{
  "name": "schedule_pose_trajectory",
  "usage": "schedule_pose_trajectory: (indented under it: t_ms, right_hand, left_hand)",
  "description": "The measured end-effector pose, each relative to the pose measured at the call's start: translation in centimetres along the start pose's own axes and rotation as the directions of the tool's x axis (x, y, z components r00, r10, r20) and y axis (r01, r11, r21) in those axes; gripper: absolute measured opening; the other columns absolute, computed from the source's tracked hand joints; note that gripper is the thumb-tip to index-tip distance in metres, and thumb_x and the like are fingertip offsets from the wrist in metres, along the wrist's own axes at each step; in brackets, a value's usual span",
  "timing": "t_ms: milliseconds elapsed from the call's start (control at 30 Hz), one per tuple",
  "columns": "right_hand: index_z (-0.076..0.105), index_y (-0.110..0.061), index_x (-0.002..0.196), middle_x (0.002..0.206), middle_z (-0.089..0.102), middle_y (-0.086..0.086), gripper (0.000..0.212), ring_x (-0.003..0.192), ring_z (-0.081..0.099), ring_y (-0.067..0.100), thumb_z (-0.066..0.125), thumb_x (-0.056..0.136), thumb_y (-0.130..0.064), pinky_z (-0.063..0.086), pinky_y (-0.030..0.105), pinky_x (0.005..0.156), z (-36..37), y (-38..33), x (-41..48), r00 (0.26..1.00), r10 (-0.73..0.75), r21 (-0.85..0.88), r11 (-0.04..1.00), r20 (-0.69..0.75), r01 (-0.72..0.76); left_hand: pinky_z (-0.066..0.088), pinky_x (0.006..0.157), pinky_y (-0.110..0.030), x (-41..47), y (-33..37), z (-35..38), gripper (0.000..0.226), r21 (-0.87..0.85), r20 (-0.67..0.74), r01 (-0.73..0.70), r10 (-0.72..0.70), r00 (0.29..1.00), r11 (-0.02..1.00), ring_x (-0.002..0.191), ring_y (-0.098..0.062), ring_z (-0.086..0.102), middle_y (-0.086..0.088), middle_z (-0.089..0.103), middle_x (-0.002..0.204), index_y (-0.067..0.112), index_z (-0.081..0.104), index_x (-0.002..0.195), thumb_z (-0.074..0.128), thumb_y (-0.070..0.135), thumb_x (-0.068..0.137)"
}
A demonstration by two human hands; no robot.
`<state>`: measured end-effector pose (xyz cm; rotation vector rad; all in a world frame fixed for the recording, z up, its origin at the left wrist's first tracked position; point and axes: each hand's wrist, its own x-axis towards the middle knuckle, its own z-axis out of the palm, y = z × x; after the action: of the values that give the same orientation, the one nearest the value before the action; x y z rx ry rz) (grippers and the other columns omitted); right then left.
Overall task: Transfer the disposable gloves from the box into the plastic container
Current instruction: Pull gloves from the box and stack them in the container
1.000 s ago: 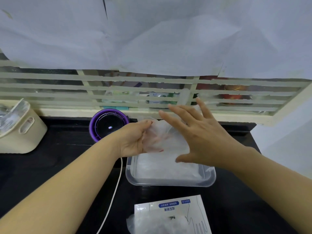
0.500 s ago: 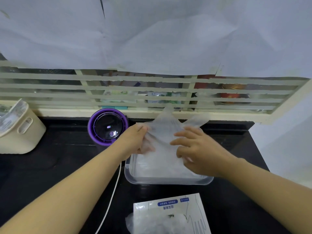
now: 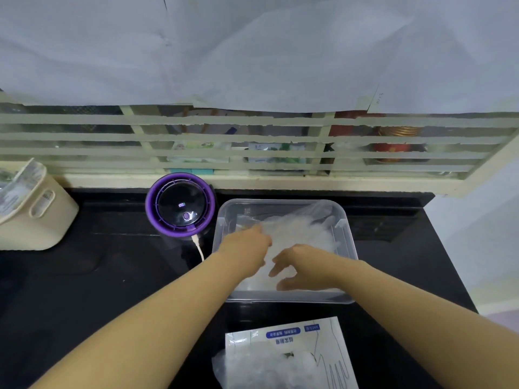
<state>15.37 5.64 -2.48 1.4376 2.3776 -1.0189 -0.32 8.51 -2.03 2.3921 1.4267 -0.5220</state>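
Both hands (image 3: 247, 247) (image 3: 304, 266) atop the gloves (image 3: 303, 230) inside the plastic container (image 3: 349, 242).

**Bare hands, bare forearms**

We see the person only in part: the left hand (image 3: 247, 245) and the right hand (image 3: 303, 266), both bare, each running back into an uncovered arm. The left forearm (image 3: 168, 310) and the right forearm (image 3: 407, 304) are bare along all their visible length, down to the picture's lower edge, where the wide lens broadens them. The fingertips are too blurred for us to make out the nails.

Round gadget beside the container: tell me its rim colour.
Purple rim; best seen in the head view.
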Motion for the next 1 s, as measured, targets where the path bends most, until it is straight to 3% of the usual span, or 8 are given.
schedule_pose_trajectory:
  t_ms: [100,200,300,433,600,700,867,1000]
  right_hand:
    - [0.048,-0.03,0.137,0.144,0.044,-0.01,0.054,0.13,0.039,0.009,0.06,0.088,-0.048,0.029,0.03,0.109,-0.8,0.0,-0.7,0.994,0.071,0.17,0.982,0.081,-0.084]
    - [0.048,-0.027,0.136,0.14,0.049,-0.009,0.053,0.122,0.047,0.007,0.055,0.089,-0.051,0.036,0.024,0.102,-1.9,0.2,-0.8,0.985,0.154,0.289,0.949,-0.079,-0.125]
    - [0.042,-0.019,0.141,0.145,0.043,0.003,0.053,0.124,0.048,0.018,0.054,0.094,-0.039,0.038,0.03,0.103,-1.9,0.9,0.1,0.953,0.228,0.066,0.974,-0.2,-0.219]
    - [0.02,-0.016,0.148,0.155,0.011,0.012,0.08,0.125,0.045,0.033,0.066,0.086,-0.039,0.045,0.041,0.098,-0.3,1.9,1.3,0.951,0.301,-0.209,0.928,-0.072,-0.309]
    - [0.003,-0.024,0.15,0.157,-0.009,0.01,0.095,0.13,0.038,0.035,0.068,0.083,-0.041,0.042,0.042,0.101,1.2,2.6,2.9,0.953,0.301,-0.264,0.918,-0.018,-0.295]
    - [0.003,-0.025,0.151,0.157,-0.007,0.008,0.095,0.129,0.04,0.033,0.068,0.084,-0.042,0.042,0.043,0.101,1.8,2.9,3.6,0.956,0.292,-0.28,0.917,-0.012,-0.284]
    - [0.014,-0.021,0.15,0.157,0.007,0.008,0.088,0.131,0.038,0.03,0.069,0.083,-0.038,0.04,0.039,0.103,0.0,1.9,2.2,0.955,0.295,-0.19,0.94,0.028,-0.285]
    - [0.048,-0.017,0.133,0.134,0.046,0.003,0.046,0.121,0.043,0.022,0.061,0.09,-0.028,0.044,0.032,0.094,-2.6,-0.4,1.0,0.937,0.115,-0.265,0.942,-0.33,-0.209]
  left_hand:
    - [0.047,0.09,-0.041,1.1,0.1,0.5,0.047,0.125,0.18,0.007,-0.029,0.983,0.992,0.117,-0.031,0.051,-0.01,0.041,0.138,0.015,0.044,0.14,0.055,0.03,0.097]
    - [0.046,0.089,-0.04,1.5,0.2,0.6,0.044,0.172,0.245,0.026,-0.068,0.967,0.985,0.116,-0.032,0.052,-0.011,0.043,0.135,0.011,0.046,0.137,0.052,0.031,0.098]
    - [0.045,0.088,-0.037,2.1,0.3,1.2,0.034,0.193,0.284,0.026,-0.081,0.955,0.981,0.115,-0.03,0.052,-0.008,0.051,0.128,0.008,0.053,0.125,0.051,0.029,0.098]
    - [0.042,0.08,-0.031,2.4,0.4,1.9,0.024,0.313,0.331,0.015,-0.124,0.935,0.95,0.109,-0.025,0.056,-0.005,0.057,0.124,0.011,0.059,0.118,0.05,0.022,0.098]
    - [0.036,0.103,-0.043,2.6,1.1,1.2,0.051,0.375,0.168,-0.042,-0.023,0.986,0.926,0.126,-0.034,0.043,-0.014,0.037,0.143,0.006,0.042,0.139,0.054,0.032,0.098]
    - [0.048,0.094,-0.041,2.8,1.1,1.5,0.067,0.194,0.122,-0.089,0.066,0.99,0.977,0.123,-0.031,0.043,-0.013,0.034,0.139,0.006,0.032,0.141,0.063,0.038,0.091]
    - [0.049,0.091,-0.04,2.8,0.2,3.1,0.084,0.139,0.215,0.007,-0.037,0.976,0.99,0.125,-0.031,0.039,-0.014,0.019,0.145,0.008,0.023,0.142,0.073,0.04,0.082]
    - [0.047,0.096,-0.04,3.0,0.1,3.6,0.086,0.147,0.234,0.019,-0.053,0.971,0.989,0.131,-0.033,0.031,-0.014,0.01,0.15,0.008,0.019,0.144,0.071,0.037,0.082]
